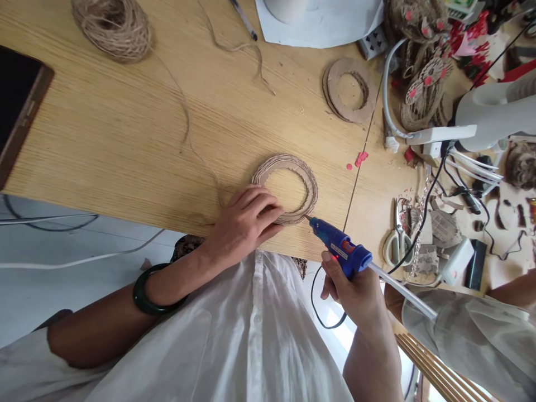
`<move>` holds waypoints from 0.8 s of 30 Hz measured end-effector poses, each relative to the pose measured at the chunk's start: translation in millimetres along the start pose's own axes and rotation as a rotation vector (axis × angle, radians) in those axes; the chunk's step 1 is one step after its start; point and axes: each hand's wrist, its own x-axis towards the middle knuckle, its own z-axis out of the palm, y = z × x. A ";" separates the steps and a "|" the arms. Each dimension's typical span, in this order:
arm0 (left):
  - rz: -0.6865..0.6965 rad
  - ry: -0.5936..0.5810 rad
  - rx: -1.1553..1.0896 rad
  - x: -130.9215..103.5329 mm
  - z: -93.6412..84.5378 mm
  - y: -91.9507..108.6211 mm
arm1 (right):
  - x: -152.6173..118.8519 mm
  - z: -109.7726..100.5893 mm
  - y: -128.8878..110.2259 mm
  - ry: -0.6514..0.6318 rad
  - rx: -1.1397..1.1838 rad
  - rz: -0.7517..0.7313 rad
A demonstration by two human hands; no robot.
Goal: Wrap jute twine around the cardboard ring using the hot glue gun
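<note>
My left hand (pixel 249 218) grips the near-left side of a cardboard ring (pixel 312 181), its fingers bent over the rim. The ring lies flat near the table's front edge, with twine around its outer side. In my right hand (pixel 352 293) is a blue hot glue gun (pixel 341 245), its nozzle at the ring's near-right edge. A clear glue stick (pixel 406 293) sticks out of the gun's back. A thin strand of twine (pixel 187 114) runs from a twine ball (pixel 115 28) at the upper left toward my left hand.
Stacked cardboard rings (pixel 334 92) lie farther back, with red paper dots (pixel 360 158) nearby. On the right are scissors (pixel 397 240), cables and craft scraps. A phone (pixel 19 106) is at the left and a pen (pixel 245 21) at the back. Another person's sleeve (pixel 473 329) shows lower right.
</note>
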 end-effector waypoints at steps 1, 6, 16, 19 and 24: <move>0.009 -0.007 -0.015 -0.7 -0.3 -2.1 | -0.1 -0.2 -0.6 0.009 -0.026 -0.011; 0.014 0.003 -0.038 -1.6 2.4 -5.2 | 4.0 -2.2 -3.3 0.011 -0.110 -0.025; 0.013 0.017 -0.017 -2.9 3.1 -3.7 | 2.5 -4.5 -2.6 0.010 -0.109 0.044; 0.011 0.017 -0.026 -2.8 2.7 -3.4 | 2.3 -3.4 -2.3 -0.030 -0.087 0.063; 0.005 0.005 -0.016 -2.9 2.3 -2.5 | 0.9 -1.2 -1.8 0.010 -0.050 0.082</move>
